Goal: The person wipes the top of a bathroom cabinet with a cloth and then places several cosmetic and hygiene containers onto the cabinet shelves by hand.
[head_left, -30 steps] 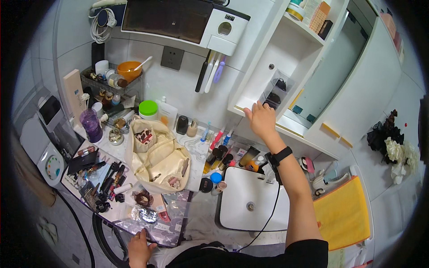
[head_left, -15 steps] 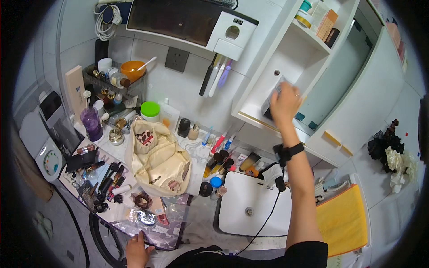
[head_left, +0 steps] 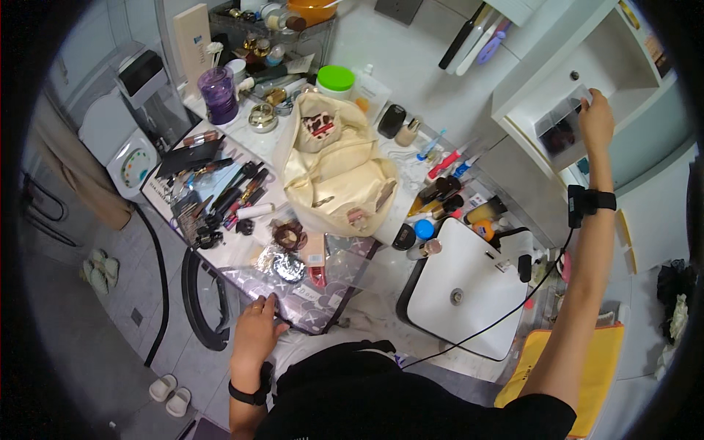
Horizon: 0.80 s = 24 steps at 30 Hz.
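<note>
My right hand (head_left: 598,121) reaches into the white wall cabinet at the upper right. Its fingers are closed on the rim of a clear plastic box (head_left: 563,132), which has some dark items inside. The box leans at the front of the shelf. My left hand (head_left: 254,326) is at the near edge of the counter, beside a purple patterned sheet (head_left: 323,304), its fingers apart and holding nothing. On that side lies a spread of makeup brushes and tubes (head_left: 231,198). A cream fabric bag (head_left: 337,172) stands wide open behind, with a few small items in its pockets.
A white sink (head_left: 477,293) lies at the right, with a black cable (head_left: 506,315) crossing it from my right wrist. Bottles (head_left: 440,191) crowd its back edge. A purple jar (head_left: 218,95) and a green-lidded tub (head_left: 336,81) stand at the back. A yellow towel (head_left: 572,367) hangs at right.
The view has swung, so the counter appears farther right and higher. My right hand now grips the clear box by its rim, and more of the box shows. My left hand stays by the counter edge.
</note>
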{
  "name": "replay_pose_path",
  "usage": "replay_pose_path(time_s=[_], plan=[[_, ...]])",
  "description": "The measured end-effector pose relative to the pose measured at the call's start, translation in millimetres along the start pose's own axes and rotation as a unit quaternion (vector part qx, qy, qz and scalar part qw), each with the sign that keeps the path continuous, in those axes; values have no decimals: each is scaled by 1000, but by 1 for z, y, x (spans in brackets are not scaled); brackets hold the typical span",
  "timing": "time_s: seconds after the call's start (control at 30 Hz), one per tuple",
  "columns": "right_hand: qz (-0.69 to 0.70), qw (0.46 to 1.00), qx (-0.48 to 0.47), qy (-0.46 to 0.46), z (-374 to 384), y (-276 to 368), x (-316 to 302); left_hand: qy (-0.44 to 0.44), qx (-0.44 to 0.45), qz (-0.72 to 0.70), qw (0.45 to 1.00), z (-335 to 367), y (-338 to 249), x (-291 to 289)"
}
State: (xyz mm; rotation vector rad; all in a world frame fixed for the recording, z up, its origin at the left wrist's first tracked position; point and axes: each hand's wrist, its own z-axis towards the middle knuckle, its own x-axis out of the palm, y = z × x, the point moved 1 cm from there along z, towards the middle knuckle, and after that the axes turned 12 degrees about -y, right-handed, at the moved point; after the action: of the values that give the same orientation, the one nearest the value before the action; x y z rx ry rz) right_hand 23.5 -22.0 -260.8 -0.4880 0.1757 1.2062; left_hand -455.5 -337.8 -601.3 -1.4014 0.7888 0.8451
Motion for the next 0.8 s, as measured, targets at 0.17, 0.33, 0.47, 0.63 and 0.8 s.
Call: replay_pose_path(time_s=[0.17, 0.33, 0.47, 0.63, 0.8], plan=[[-14, 997, -76, 5, -12, 8, -14, 21, -23, 10, 999, -3, -2, -4], [4, 995, -101, 19, -13, 7, -16, 8, -3, 23, 1000, -6, -2, 1], [14, 995, -101, 10, -12, 3, -20, -27, 35, 32, 999, -5, 1, 6], [126, 971, -128, -155, -67, 52, -78, -8, -3, 35, 999, -13, 3, 8], [449, 828, -42, 335, -251, 169, -160, -8, 39, 93, 995, -17, 7, 24]])
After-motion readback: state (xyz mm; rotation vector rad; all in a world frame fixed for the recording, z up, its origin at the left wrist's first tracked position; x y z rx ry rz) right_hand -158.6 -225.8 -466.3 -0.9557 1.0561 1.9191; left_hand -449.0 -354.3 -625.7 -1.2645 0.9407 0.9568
